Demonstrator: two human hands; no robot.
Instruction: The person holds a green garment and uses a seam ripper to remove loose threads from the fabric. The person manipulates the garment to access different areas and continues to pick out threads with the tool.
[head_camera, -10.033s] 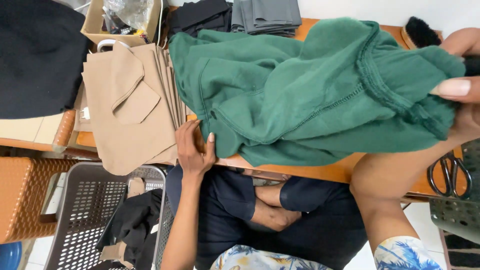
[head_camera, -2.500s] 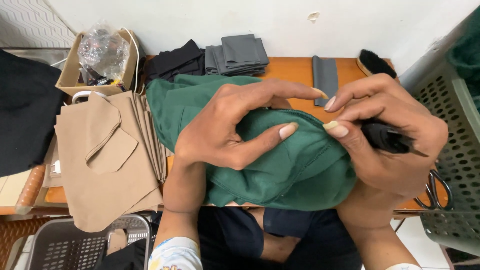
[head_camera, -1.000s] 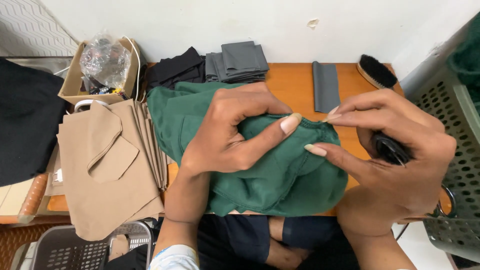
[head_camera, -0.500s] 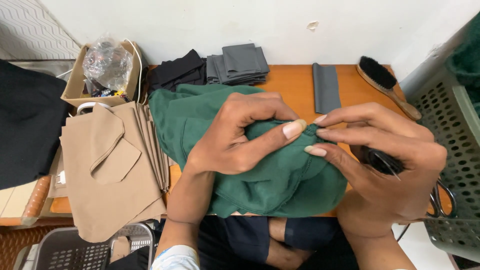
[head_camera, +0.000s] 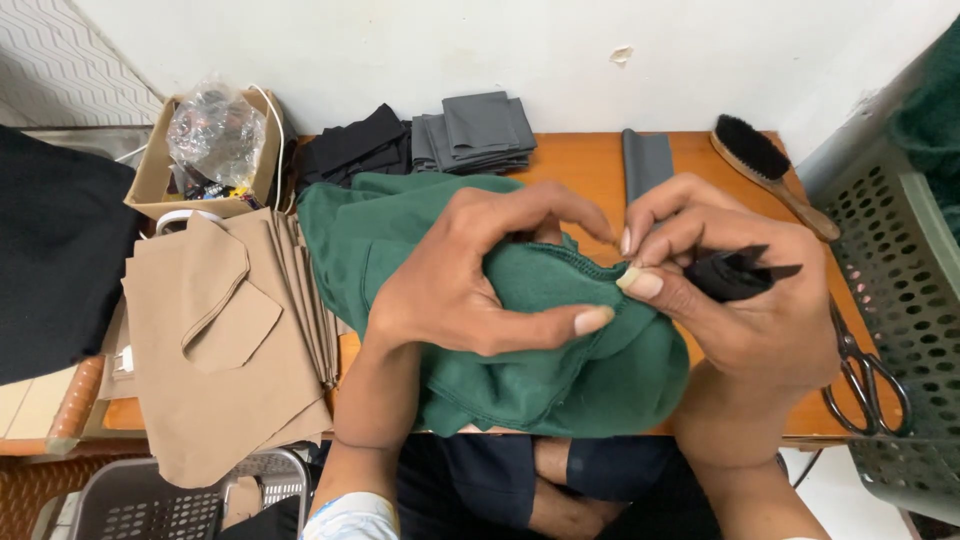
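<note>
An orange wooden table (head_camera: 580, 165) stood against a plain white wall, with a grey perforated basket (head_camera: 900, 290) at its right edge and another grey basket (head_camera: 150, 505) on the floor below at the left. On the table lay one stack of tan fabric pieces (head_camera: 225, 350), one cardboard box (head_camera: 160, 175) holding a clear plastic bag, one pile of black cloth (head_camera: 350, 150), one stack of folded grey cloth (head_camera: 480, 130), one single grey strip (head_camera: 645, 160), one wooden brush (head_camera: 765, 165) with black bristles and one pair of scissors (head_camera: 865, 375).

The green garment (head_camera: 560, 370) was bunched above the table's front edge. The left hand (head_camera: 470, 275) was closed around its upper fold, thumb pressed along the hem. The right hand (head_camera: 740, 285) pinched the hem with thumb and forefinger, its other fingers curled around a small black tool (head_camera: 735, 272).
</note>
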